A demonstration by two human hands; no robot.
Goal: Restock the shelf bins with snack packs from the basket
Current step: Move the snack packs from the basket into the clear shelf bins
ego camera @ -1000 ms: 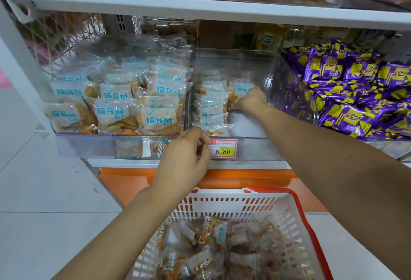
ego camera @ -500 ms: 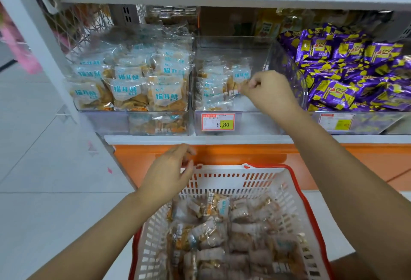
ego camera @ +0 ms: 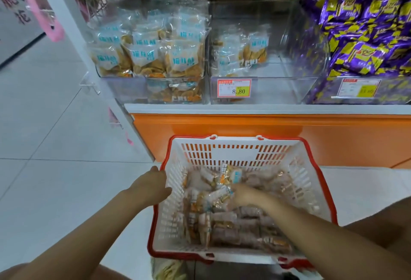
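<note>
"Shelf bins (ego camera: 278, 89) first: how do they look?"

"Three clear ones in a row on the white shelf (ego camera: 244, 108), from 11 to 1 o'clock. The left bin (ego camera: 124, 88) is packed with snack packs (ego camera: 146, 57) standing upright. The middle bin (ego camera: 287, 94) has only a few of the same kind, all on its left side. The right bin (ego camera: 322, 88) is heaped with purple packs (ego camera: 364, 53)."

"And the basket?"

"White basket (ego camera: 233, 153) with a red rim, low at 6 o'clock, just in front of the shelf's orange base (ego camera: 333, 137). Loose packs (ego camera: 233, 228) cover its bottom."

"Hands?"

"The left hand (ego camera: 151, 187) lies over the basket's rim at its 9 o'clock side. Its fingers (ego camera: 166, 190) reach just inside, but I cannot tell whether they curl round the rim. The right hand (ego camera: 244, 195) is down inside near the middle, touching one pack (ego camera: 219, 197) on top of the pile. It is blurred, so I cannot tell if it is pinching."

"Anything small?"

"A red and yellow price tag (ego camera: 234, 88) on the middle bin's front reads 8.80."
</note>
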